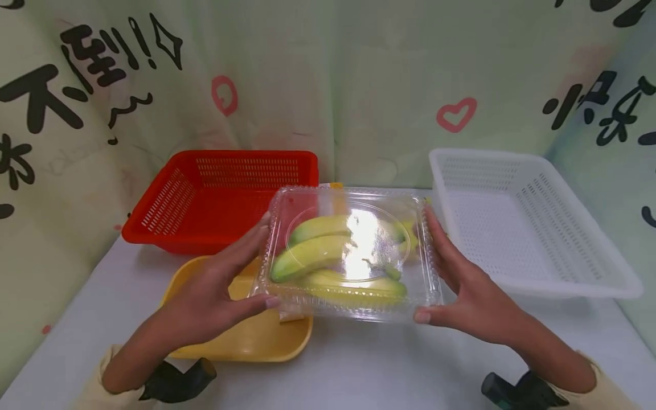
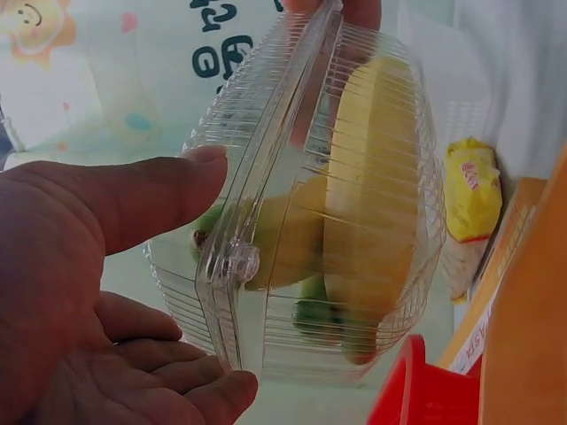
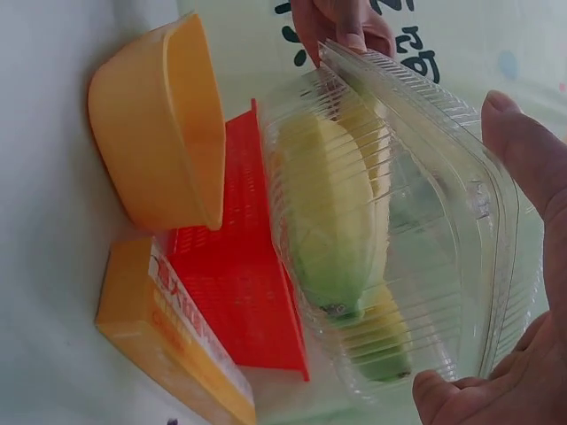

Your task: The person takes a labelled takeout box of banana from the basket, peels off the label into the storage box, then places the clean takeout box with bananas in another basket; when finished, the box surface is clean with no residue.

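A clear plastic clamshell box [image 1: 353, 310] with several yellow-green bananas [image 1: 310, 257] inside is held up over the table, its lid down. My left hand [image 1: 210, 302] holds its left side, thumb at the front corner and fingers along the side. On the opposite side my right hand [image 1: 471, 290] grips the box, its thumb at the lower front corner. In the left wrist view the left thumb [image 2: 168, 199] touches the seam between lid and base. The right wrist view shows bananas [image 3: 328, 208] through the ribbed wall. Some fingers are partly hidden behind the box.
A red basket [image 1: 220, 199] stands back left, a white basket [image 1: 533, 228] back right. The yellow tray [image 1: 256, 344] lies partly under the left hand and box. Behind the box are an orange carton [image 3: 168, 328] and a yellow packet [image 2: 472, 190].
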The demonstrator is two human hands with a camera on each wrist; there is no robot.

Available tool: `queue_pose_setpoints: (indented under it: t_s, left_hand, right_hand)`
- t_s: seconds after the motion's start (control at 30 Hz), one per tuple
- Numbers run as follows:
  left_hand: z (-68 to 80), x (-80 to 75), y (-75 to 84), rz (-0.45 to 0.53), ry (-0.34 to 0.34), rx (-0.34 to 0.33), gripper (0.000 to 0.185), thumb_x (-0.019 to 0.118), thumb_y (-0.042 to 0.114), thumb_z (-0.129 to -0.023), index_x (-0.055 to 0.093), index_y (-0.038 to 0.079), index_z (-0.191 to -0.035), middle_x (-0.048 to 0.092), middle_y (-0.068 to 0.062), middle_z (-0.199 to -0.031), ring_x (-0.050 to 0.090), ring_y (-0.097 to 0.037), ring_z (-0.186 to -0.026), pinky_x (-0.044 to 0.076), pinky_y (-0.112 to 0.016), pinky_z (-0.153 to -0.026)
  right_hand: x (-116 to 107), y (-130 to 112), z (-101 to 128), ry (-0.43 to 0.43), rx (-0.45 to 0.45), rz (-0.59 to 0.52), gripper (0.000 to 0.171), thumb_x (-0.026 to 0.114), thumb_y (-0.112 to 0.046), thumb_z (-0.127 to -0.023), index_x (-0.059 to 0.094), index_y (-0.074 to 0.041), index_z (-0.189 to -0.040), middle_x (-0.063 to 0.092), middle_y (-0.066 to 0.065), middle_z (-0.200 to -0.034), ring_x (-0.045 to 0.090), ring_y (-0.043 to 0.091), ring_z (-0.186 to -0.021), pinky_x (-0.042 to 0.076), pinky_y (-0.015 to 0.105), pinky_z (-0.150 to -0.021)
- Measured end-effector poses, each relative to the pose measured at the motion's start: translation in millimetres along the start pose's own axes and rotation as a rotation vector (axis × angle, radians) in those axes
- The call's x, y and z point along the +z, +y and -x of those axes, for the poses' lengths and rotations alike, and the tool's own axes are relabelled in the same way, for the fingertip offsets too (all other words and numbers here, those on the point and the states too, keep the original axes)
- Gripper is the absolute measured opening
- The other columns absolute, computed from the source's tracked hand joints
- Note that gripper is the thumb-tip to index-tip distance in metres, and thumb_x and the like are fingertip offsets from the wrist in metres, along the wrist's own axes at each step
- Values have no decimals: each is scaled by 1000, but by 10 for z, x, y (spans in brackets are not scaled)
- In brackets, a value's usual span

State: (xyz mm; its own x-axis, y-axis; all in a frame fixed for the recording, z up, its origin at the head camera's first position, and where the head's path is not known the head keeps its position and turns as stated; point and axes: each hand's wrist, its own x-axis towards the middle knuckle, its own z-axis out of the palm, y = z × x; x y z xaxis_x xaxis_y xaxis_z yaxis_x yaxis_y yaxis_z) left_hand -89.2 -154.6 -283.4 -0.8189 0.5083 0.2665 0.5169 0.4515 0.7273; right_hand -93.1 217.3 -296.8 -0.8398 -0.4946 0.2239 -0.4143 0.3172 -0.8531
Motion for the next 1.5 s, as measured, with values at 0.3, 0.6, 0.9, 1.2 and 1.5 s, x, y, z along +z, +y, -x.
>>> queue_pose_setpoints:
  t_s: [0.3,0.6,0.9,1.2,1.5]
  left_hand:
    - [-6,-193,-107,64,38,-16,94,78,11,-83,20,21,-156,26,1,-158,45,-28,-132,51,-34,-89]
    - [-26,-400,-227,25,71,-29,93,77,9,-83,22,24,-156,29,2,-157,37,-27,-138,52,-34,-86]
    - [-99,-491,-444,9,145,-58,94,80,11,-81,23,22,-156,33,-2,-155,39,-29,-136,52,-33,-83]
    - [-178,-611,-568,-47,208,-131,95,82,19,-80,24,30,-155,38,2,-152,45,-27,-132,53,-32,-82]
    - [-231,-784,-693,-55,190,-234,92,80,26,-82,23,34,-155,39,1,-151,45,-26,-131,52,-28,-82]
  right_hand:
    - [64,-64,-355,-19,-24,-59,126,85,0,-71,-1,-32,-157,0,-7,-162,12,23,-147,37,21,-101]
    - [167,-65,-637,-3,-12,-88,118,84,-5,-76,2,-36,-156,4,-9,-161,17,15,-145,39,27,-102]
    - [293,-11,-969,10,-19,-50,115,83,-9,-78,2,-33,-156,6,-9,-161,18,12,-144,38,33,-103]
    - [390,74,-1232,12,43,-53,109,79,-20,-83,0,-33,-156,7,-11,-161,20,9,-143,40,32,-102]
    - [501,108,-1491,12,1,-70,109,79,-26,-82,1,-33,-157,15,-10,-160,24,14,-143,50,37,-92]
